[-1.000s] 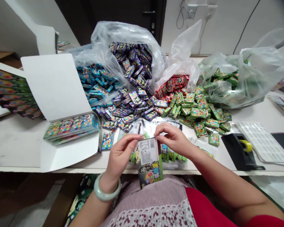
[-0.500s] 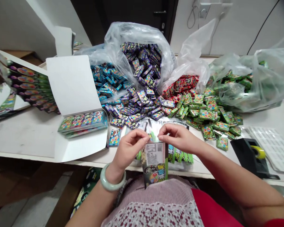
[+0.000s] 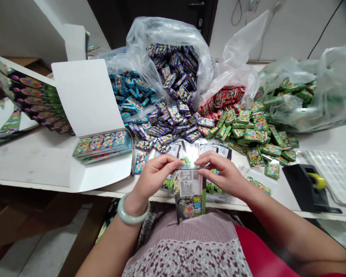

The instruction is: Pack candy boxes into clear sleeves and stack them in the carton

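A printed plastic pouch (image 3: 190, 204) in black and green stands upright against my lap, with a pale barcode label near its top. My left hand (image 3: 157, 173) pinches the pouch's upper left corner between thumb and fingers. At the upper right corner, my right hand (image 3: 225, 175) grips the edge, thumb in front and fingers curled over the top. Whatever is inside the pouch is hidden. Behind it, more flat pouches (image 3: 216, 150) lie on the table, partly covered by my hands.
Heaps of small purple boxes (image 3: 173, 115), blue boxes (image 3: 132, 92), red boxes (image 3: 223, 96) and green boxes (image 3: 255, 134) spill from clear plastic bags. An open white carton (image 3: 83, 96) holds boxes at left. A black tape dispenser (image 3: 300, 184) and label sheets (image 3: 328, 173) lie right.
My right hand has shifted slightly down onto the pouch's upper right corner, its thumb now in front. The fingers of both hands sit along the top edge. The view has tilted a little downward.
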Demonstrator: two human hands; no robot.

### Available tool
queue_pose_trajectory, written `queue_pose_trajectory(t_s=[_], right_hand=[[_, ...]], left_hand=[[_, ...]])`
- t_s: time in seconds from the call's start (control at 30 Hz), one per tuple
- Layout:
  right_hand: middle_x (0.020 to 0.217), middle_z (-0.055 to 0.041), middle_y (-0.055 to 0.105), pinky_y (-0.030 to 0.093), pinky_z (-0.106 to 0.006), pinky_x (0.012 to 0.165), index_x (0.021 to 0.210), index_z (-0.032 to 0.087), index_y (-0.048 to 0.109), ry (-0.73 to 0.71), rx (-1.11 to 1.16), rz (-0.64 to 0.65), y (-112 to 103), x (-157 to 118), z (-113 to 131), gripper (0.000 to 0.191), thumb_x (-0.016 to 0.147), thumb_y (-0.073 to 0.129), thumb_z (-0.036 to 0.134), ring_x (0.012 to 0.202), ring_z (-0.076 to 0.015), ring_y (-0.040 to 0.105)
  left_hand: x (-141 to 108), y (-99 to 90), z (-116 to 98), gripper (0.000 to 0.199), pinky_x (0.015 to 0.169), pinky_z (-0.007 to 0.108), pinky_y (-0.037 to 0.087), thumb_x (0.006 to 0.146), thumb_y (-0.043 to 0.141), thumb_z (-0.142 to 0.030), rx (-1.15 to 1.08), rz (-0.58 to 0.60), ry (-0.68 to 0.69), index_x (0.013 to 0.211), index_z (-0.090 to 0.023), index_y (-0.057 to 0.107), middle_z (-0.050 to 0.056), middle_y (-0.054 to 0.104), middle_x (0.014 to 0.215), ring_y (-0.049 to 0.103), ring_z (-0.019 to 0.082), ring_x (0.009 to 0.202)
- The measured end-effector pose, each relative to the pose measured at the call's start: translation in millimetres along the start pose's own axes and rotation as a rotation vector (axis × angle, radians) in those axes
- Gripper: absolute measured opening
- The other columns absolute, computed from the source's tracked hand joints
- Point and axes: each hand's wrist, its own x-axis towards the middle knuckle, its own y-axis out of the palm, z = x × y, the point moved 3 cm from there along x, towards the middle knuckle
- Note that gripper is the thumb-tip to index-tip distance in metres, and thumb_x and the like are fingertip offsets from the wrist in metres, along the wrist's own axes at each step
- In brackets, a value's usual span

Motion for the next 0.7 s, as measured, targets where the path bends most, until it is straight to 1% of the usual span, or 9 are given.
queue_pose_trajectory(t_s=[0.1, 0.17, 0.27, 0.33, 0.4, 0.5, 0.57, 0.63, 0.7], right_hand=[[0.100, -0.0058, 0.062, 0.052, -0.029, 0.072, 0.100, 0.022, 0.061, -0.013, 0.007, -0.010, 0.9, -2.2, -1.2, 0.011, 0.090, 0.059, 0.021, 0.095, -0.0164, 0.060], [0.100, -0.0056, 0.062, 0.052, -0.029, 0.073, 0.101, 0.022, 0.061, -0.033, -0.010, -0.024, 2.0, -1.9, -1.6, 0.011, 0.090, 0.058, 0.020, 0.095, -0.0163, 0.059], [0.100, -0.0060, 0.061, 0.052, -0.030, 0.073, 0.102, 0.023, 0.060, -0.031, -0.046, -0.050, 3.3, -1.2, -3.9, 0.012, 0.091, 0.057, 0.020, 0.094, -0.0163, 0.059], [0.101, -0.0061, 0.061, 0.052, -0.030, 0.072, 0.102, 0.023, 0.060, -0.009, -0.047, -0.053, 3.7, -1.6, -6.4, 0.012, 0.091, 0.057, 0.020, 0.094, -0.0164, 0.059], [0.100, -0.0060, 0.061, 0.052, -0.030, 0.073, 0.101, 0.023, 0.060, -0.002, -0.027, -0.038, 3.7, -2.5, -8.6, 0.011, 0.091, 0.058, 0.022, 0.094, -0.0168, 0.059], [0.099, -0.0055, 0.062, 0.052, -0.031, 0.074, 0.098, 0.022, 0.060, -0.027, -0.021, -0.033, 2.6, -3.7, -10.4, 0.008, 0.091, 0.057, 0.022, 0.095, -0.0171, 0.059], [0.098, -0.0053, 0.062, 0.052, -0.032, 0.074, 0.097, 0.023, 0.060, -0.032, -0.041, -0.045, 1.8, -3.8, -11.3, 0.007, 0.091, 0.057, 0.022, 0.095, -0.0174, 0.059], [0.097, -0.0052, 0.061, 0.052, -0.032, 0.075, 0.097, 0.023, 0.060, -0.026, -0.052, -0.058, 2.1, -3.9, -11.8, 0.007, 0.091, 0.057, 0.023, 0.095, -0.0177, 0.059], [0.099, -0.0055, 0.061, 0.052, -0.032, 0.075, 0.099, 0.024, 0.060, -0.024, -0.049, -0.059, 3.8, -4.5, -11.9, 0.008, 0.091, 0.056, 0.023, 0.096, -0.0180, 0.059]], left_hand=[[3.3, 0.8, -1.9, 0.012, 0.068, 0.027, 0.052, 0.083, 0.063, -0.026, -0.037, 0.045, -0.013, 0.076, -0.018, 0.069, 0.005, 0.070, 0.080, 0.064, 0.015, 0.076], [5.6, 2.8, -3.8, 0.012, 0.067, 0.027, 0.051, 0.081, 0.065, -0.025, -0.034, 0.052, -0.012, 0.072, -0.017, 0.067, 0.004, 0.068, 0.077, 0.062, 0.014, 0.073], [7.2, 6.2, -5.1, 0.012, 0.065, 0.026, 0.050, 0.082, 0.063, -0.023, 0.017, -0.011, 0.021, 0.071, -0.017, 0.065, 0.003, 0.065, 0.074, 0.059, 0.012, 0.069], [6.7, 6.5, -4.8, 0.014, 0.066, 0.027, 0.050, 0.084, 0.062, -0.024, 0.051, -0.052, 0.053, 0.072, -0.017, 0.065, 0.003, 0.065, 0.074, 0.060, 0.013, 0.071], [5.9, 5.0, -4.3, 0.016, 0.068, 0.029, 0.051, 0.086, 0.060, -0.026, 0.062, -0.012, 0.063, 0.074, -0.018, 0.067, 0.004, 0.067, 0.077, 0.062, 0.014, 0.074], [4.2, -0.3, -5.4, 0.018, 0.078, 0.032, 0.053, 0.088, 0.057, -0.027, 0.070, 0.152, 0.069, 0.081, -0.020, 0.072, 0.007, 0.071, 0.088, 0.065, 0.017, 0.084], [2.2, -4.8, -5.2, 0.016, 0.086, 0.035, 0.052, 0.088, 0.058, -0.026, 0.081, 0.211, 0.081, 0.089, -0.023, 0.074, 0.007, 0.072, 0.098, 0.065, 0.018, 0.094], [-0.9, -7.7, -1.7, 0.014, 0.088, 0.035, 0.053, 0.085, 0.062, -0.025, 0.074, 0.202, 0.082, 0.093, -0.024, 0.074, 0.007, 0.072, 0.100, 0.065, 0.019, 0.097], [-5.1, -7.3, 4.8, 0.014, 0.085, 0.035, 0.055, 0.082, 0.066, -0.023, 0.047, 0.153, 0.082, 0.094, -0.023, 0.074, 0.007, 0.072, 0.097, 0.065, 0.019, 0.096]])
